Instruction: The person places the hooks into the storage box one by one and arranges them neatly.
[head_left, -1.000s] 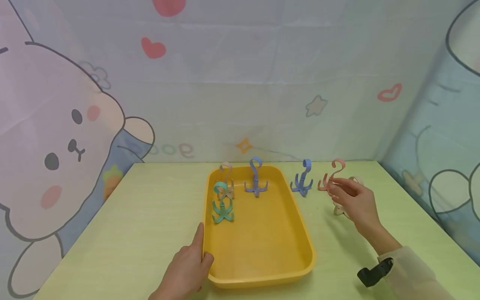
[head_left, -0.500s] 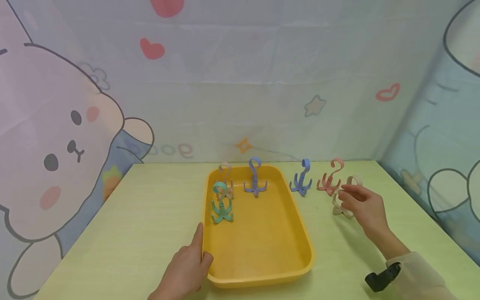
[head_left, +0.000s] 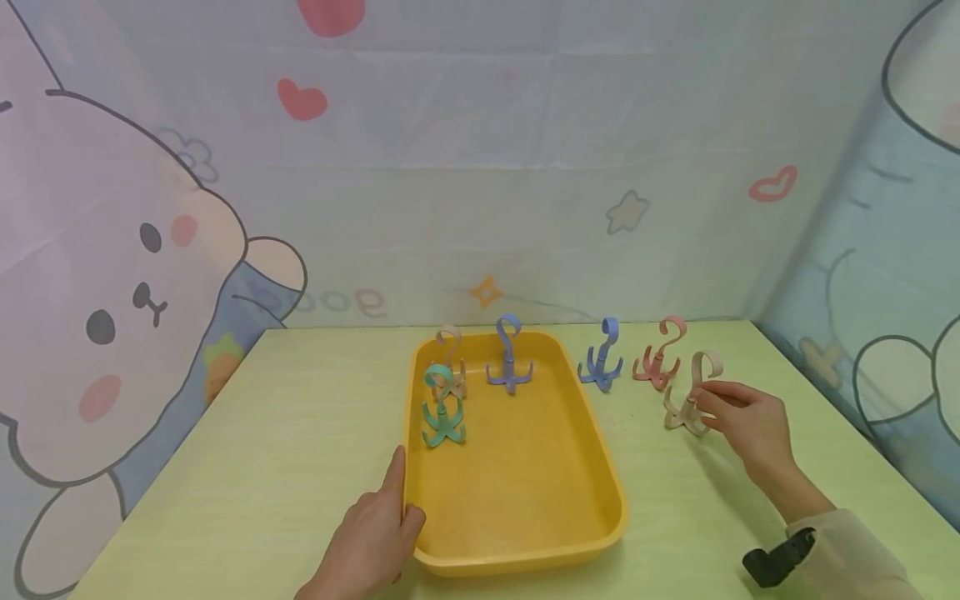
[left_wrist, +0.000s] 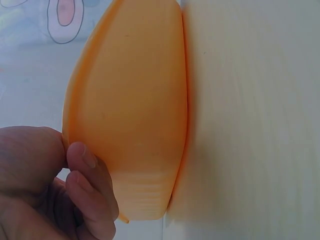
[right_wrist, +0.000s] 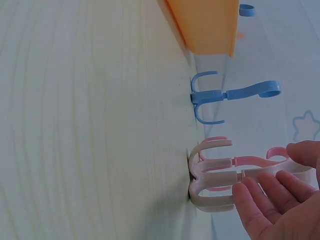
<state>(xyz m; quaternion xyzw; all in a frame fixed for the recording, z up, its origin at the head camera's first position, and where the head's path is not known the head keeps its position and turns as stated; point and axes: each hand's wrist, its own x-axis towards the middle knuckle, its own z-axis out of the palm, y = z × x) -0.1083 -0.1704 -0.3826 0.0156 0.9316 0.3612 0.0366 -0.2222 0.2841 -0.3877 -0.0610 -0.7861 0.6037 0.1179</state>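
In the head view, my left hand [head_left: 371, 533] holds the left rim of a yellow tray [head_left: 525, 557], index finger along its side. The left wrist view has curled fingers [left_wrist: 92, 185] against the tray's outer wall. At the right, my right hand [head_left: 753, 429] is at the stem of a white multi-prong hook hanger [head_left: 681, 414], which stands on the table. The right wrist view shows the thumb apart from the stem and the other fingers alongside it. Close by stand a pink hook hanger [head_left: 657, 372] and a blue one [head_left: 602, 369].
Inside the tray stand a green hook hanger [head_left: 444, 427], a beige one [head_left: 459, 386] partly behind it, and a purple-blue one [head_left: 511, 375] at the back. A printed cloth backdrop [head_left: 525, 208] rises behind the pale green table [head_left: 322, 433].
My right hand has moved from the pink hook hanger rightward and nearer, to the white one's stem. The pink hanger is now fully uncovered. The left hand and tray have stayed put.
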